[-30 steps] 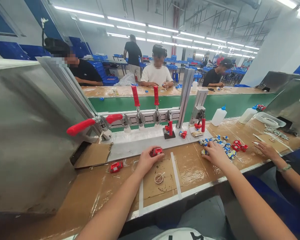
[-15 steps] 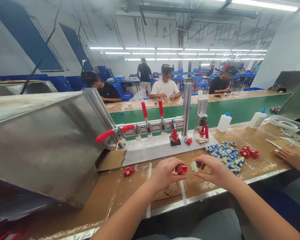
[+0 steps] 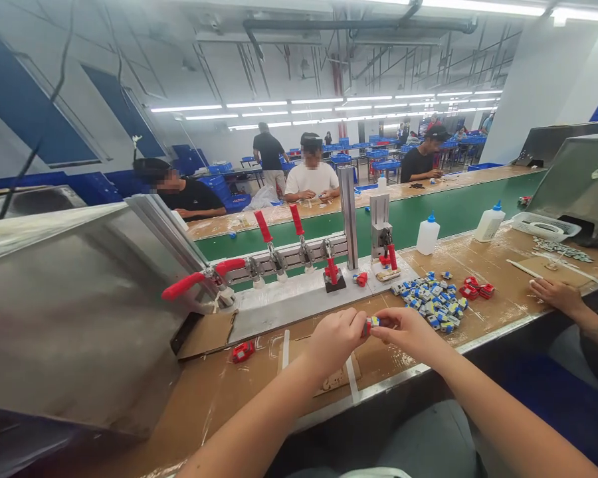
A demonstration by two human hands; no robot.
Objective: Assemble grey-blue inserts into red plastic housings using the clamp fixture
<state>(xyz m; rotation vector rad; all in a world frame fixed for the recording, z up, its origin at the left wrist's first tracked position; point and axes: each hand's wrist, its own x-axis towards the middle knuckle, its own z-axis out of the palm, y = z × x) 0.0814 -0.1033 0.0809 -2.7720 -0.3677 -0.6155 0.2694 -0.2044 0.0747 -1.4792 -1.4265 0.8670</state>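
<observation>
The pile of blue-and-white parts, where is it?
In the head view, the pile lies right of centre, beyond the right hand and left of the red parts cluster.

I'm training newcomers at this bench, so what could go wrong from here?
The left hand and right hand cover much of the red part and yellow-marked piece they hold together, so these might meet crooked or slip. The right hand could also brush the nearby pile of small pieces, scattering some.
</observation>
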